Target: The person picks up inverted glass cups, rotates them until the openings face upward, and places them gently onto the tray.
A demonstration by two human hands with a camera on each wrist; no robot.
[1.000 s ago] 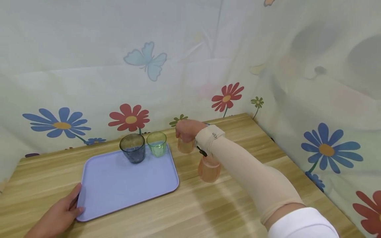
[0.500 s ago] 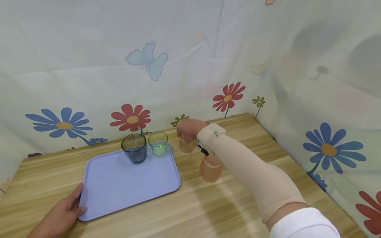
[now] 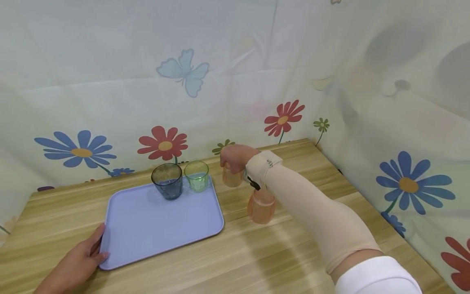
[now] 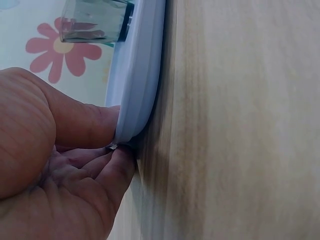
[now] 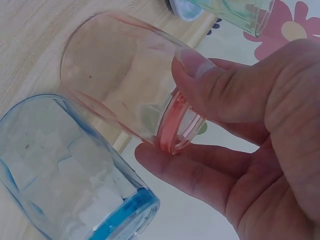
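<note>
My left hand [image 3: 78,259] grips the left front corner of a lavender tray [image 3: 165,228], thumb over the rim and fingers under it. My right hand [image 3: 236,157] pinches the base of an orange see-through cup [image 5: 120,75], which stands upside down, mouth toward the table. Right of it, in the right wrist view, is an upside-down blue cup [image 5: 70,170]; my wrist mostly hides it in the head view. Nearer to me stands another orange cup [image 3: 261,207], also inverted, below my forearm. A dark grey cup [image 3: 167,183] and a green cup [image 3: 197,177] sit upright on the tray's back right part.
The wooden table [image 3: 205,269] ends at the back against a cloth [image 3: 110,102] printed with flowers and a butterfly. Another cloth wall [image 3: 407,134] runs along the right edge. My right forearm [image 3: 312,208] spans the table's right side above the nearer orange cup.
</note>
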